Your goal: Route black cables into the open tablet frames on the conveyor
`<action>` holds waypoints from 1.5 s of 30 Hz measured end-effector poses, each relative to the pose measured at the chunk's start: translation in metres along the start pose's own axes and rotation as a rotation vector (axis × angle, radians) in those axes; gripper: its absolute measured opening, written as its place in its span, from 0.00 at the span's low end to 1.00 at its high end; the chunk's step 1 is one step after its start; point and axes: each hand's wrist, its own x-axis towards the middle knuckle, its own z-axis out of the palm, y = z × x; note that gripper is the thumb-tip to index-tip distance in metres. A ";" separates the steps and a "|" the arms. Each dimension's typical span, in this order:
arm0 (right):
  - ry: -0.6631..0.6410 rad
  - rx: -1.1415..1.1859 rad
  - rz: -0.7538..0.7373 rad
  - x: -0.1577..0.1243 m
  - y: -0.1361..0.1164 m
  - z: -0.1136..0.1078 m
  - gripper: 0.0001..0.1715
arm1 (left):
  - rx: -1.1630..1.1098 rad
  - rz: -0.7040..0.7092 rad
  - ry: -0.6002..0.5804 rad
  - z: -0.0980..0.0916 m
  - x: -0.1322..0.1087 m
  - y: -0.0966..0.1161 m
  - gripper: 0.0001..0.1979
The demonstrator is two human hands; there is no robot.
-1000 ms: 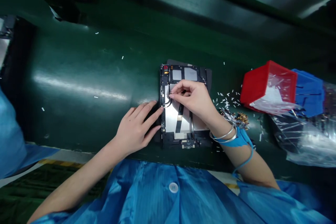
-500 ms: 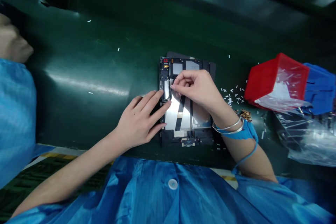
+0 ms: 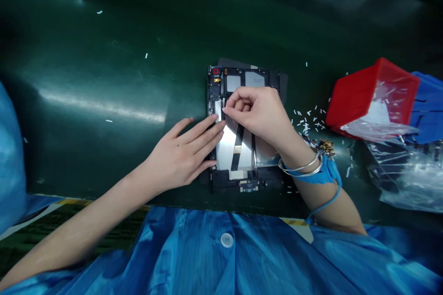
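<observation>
An opened tablet [image 3: 237, 174] lies on the green bench, its silver battery plates, dark frame and small circuit board showing. My left hand [image 3: 183, 156] is stretched out flat, its fingertips resting on the tablet's left edge and the silver plate beside it. Close to those fingertips, my right hand [image 3: 261, 113] has thumb and forefinger pinched together over the upper left of the silver area. Whatever sits in the pinch is too small to make out. A black ribbon cable [image 3: 237, 147] with a gold patch runs down the plate below my right hand.
To the right stand a red bin [image 3: 356, 97] with clear plastic in it and a blue bin [image 3: 431, 108]. Plastic bags [image 3: 408, 173] lie in front of them. Small white strips [image 3: 306, 126] and a pile of gold-coloured parts [image 3: 326, 146] are near my right wrist. A person's blue sleeve [image 3: 10, 161] is at far left.
My left fingers have come closer together and shifted up over the spot where a black cable loop showed. My right hand stays pinched at nearly the same place. The neighbour's hand has left view.
</observation>
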 end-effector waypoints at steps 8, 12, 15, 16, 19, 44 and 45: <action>0.000 -0.075 -0.019 0.000 0.000 0.002 0.05 | -0.041 0.036 0.016 -0.004 0.005 -0.005 0.23; 0.195 -0.188 -0.074 -0.010 0.000 -0.008 0.04 | -0.038 0.039 0.056 -0.001 0.015 -0.010 0.22; 0.390 -0.248 -0.136 -0.032 0.000 -0.024 0.06 | -0.013 -0.017 0.064 0.002 0.025 -0.018 0.21; 0.422 -0.267 -0.145 -0.042 0.001 -0.029 0.05 | -0.009 -0.046 0.058 0.002 0.027 -0.020 0.20; 0.458 -0.300 -0.114 -0.074 0.011 -0.038 0.04 | -0.005 -0.131 0.060 0.001 0.028 -0.013 0.19; 1.088 0.052 0.473 -0.234 0.134 -0.049 0.11 | 0.082 -0.366 0.100 0.025 0.174 -0.119 0.28; 1.056 0.058 0.482 -0.237 0.136 -0.046 0.11 | 0.061 -0.390 0.152 0.027 0.179 -0.131 0.28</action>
